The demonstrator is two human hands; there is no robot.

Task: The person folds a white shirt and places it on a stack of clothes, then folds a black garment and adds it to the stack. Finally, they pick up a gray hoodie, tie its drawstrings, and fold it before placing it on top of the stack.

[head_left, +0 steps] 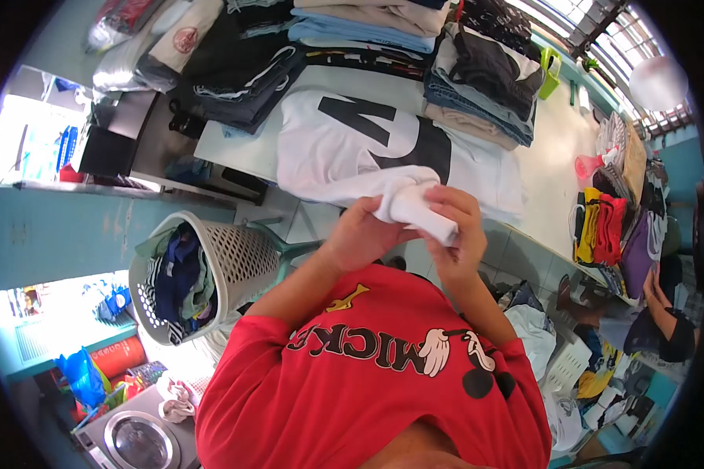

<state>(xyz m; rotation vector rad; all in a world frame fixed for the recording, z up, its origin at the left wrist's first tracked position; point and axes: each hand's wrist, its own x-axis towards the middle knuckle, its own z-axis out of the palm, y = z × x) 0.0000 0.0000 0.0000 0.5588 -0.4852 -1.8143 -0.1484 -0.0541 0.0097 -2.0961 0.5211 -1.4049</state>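
A white garment (pixel 313 129) with large black print lies spread over the near edge of the white table. One sleeve-like part of it (pixel 399 191) is bunched and lifted toward me. My left hand (pixel 364 230) is closed around the underside of this bunched part, its thumb on top. The fingers of my right hand (pixel 455 223) grip the tube-shaped end, thumb below. Part of the cloth between my palms is hidden by my fingers.
Folded clothes (pixel 246 78) and a stack with jeans (pixel 485 78) stand on the table's far side. A laundry basket (pixel 235 250) full of clothes is at left, above a washing machine (pixel 141 438). Another person's arm (pixel 663 309) shows at far right, near colourful folded clothes (pixel 602 227).
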